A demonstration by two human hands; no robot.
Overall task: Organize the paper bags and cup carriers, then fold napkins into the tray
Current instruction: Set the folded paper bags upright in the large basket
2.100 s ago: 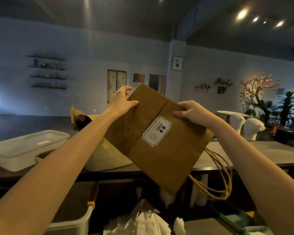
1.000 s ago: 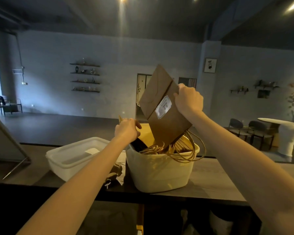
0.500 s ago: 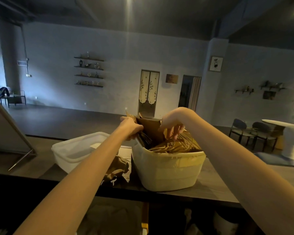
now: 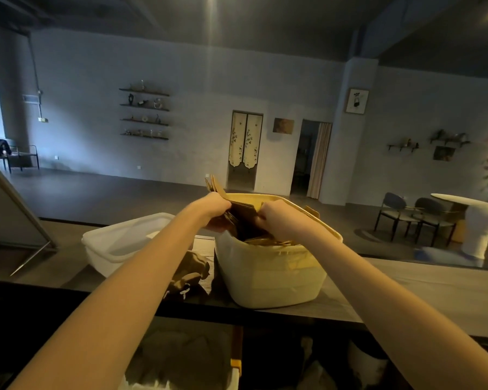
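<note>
My left hand [image 4: 216, 211] and right hand [image 4: 276, 216] both curl round the brown paper bags [image 4: 243, 213] standing on edge in the cream tub [image 4: 273, 274] on the bench [image 4: 434, 291]. The bags' upper edges point up and lean away to the left; their twine handles [image 4: 268, 242] lie loose inside. My fingertips and the bags' lower parts are hidden. A clear bin [image 4: 116, 246] sits just left.

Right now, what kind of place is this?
Probably a cafe or tea shop, seen from behind the service counter: a bin of paper bags, customer chairs by a white table, decorated wall shelves.
</note>
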